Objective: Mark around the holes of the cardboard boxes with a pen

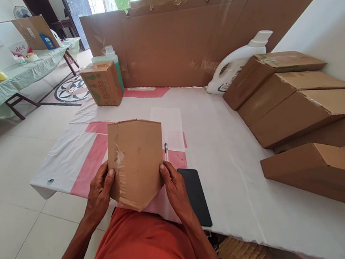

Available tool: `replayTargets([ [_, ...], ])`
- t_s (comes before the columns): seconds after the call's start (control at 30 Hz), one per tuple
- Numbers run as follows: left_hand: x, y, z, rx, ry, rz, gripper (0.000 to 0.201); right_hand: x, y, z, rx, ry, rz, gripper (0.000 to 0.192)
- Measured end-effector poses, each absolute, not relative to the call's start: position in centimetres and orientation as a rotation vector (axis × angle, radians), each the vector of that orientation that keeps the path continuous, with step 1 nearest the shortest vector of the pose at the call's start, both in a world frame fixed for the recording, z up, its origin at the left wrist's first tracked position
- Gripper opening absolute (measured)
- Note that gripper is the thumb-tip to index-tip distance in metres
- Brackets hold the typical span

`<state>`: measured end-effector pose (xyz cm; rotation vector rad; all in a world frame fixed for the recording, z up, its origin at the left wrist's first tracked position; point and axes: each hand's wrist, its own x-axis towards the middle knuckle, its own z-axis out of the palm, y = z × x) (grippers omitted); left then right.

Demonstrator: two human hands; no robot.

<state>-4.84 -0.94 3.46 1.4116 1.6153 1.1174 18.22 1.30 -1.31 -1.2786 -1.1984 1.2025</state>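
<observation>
while hands point(101, 190) point(177, 187) are half-closed, cardboard point(137, 158) gripped, opposite edges

2 bare forearms point(80, 232) extended forward; left hand point(99, 189), right hand point(176, 187) gripping, thumbs point(109, 176) uppermost, fingers point(101, 170) partly hidden

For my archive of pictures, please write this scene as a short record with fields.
Held: brown cardboard piece
Left hand: grips its left edge
Right hand: grips its right edge
Near right hand: pen, dark flat slab
Far left: carton before green bottle
Far right: brown boxes, white jug
Back: cardboard panel
Surface: white-and-pink tablecloth
</observation>
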Motion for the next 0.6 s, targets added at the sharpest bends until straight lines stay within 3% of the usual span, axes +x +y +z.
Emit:
replayTargets([
  [0.13, -5.1, -0.7, 2.9, 1.362, 1.607, 1.11, 0.06, 17.6, 1.3, -2.3, -1.283, -1.143, 1.257, 0.061],
  [0.27, -4.8, -0.7, 2.4, 1.307, 1.607, 1.137, 0.072, 17.3, 1.0, -3.2, -1.317, -1.038, 1.291, 0.081],
  [0.37, -4.6, -0.8, 2.4, 1.3, 1.598, 1.108, 0.078, 17.6, 0.6, -3.1, -1.282, -1.058, 1.313, 0.08],
  [0.6, -5.3, -1.8, 4.5, 1.536, 1.467, 1.157, 0.06, 18.5, 0.0, -2.0, -1.225, -1.109, 1.384, 0.076],
])
